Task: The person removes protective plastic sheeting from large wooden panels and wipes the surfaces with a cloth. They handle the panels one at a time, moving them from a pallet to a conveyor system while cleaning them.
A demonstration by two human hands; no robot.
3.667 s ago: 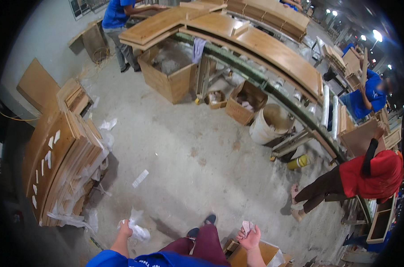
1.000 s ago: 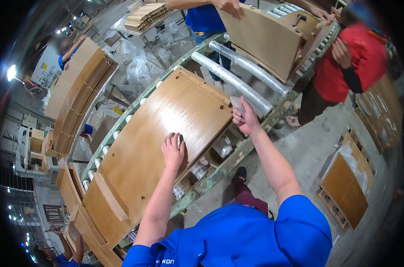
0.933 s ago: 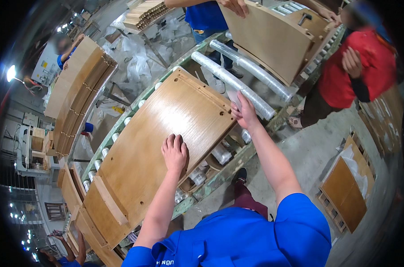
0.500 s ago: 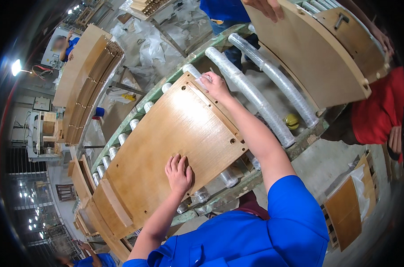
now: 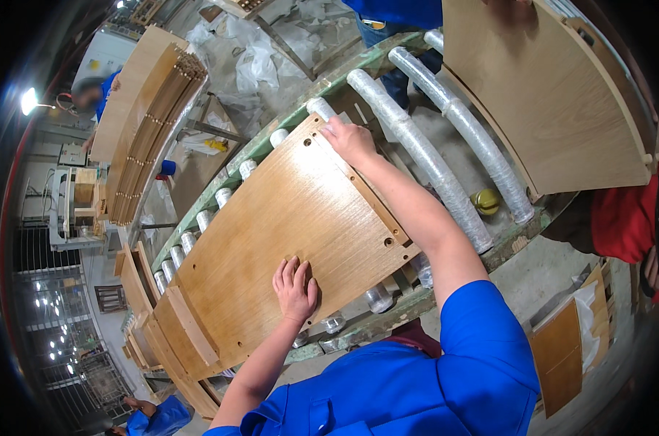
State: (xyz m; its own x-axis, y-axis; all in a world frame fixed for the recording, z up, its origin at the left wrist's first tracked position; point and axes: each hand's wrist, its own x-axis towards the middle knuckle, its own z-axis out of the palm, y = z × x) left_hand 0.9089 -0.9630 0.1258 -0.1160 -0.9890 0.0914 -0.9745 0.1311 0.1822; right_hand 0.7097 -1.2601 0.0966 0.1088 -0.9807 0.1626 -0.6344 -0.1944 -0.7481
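"Wooden panel (image 5: 257,232): how is it sitting, and how are you reading it?"

"It's lying flat on the roller conveyor (image 5: 402,312), a wooden strip (image 5: 191,327) crossing its left part. I'm judging it stiff and fairly heavy, its glossy face probably slippery, so I'm favouring opposite edges for lifting."

"And the hands?"

"The left hand (image 5: 296,292) is resting palm down by the near edge, fingers loosely spread, gripping nothing. Farther right, the right hand (image 5: 350,142) is curling over the far end of the right edge, apparently pinching a small pale piece (image 5: 328,129); that arm is reaching out longer, beside the wrapped rollers (image 5: 427,156)."
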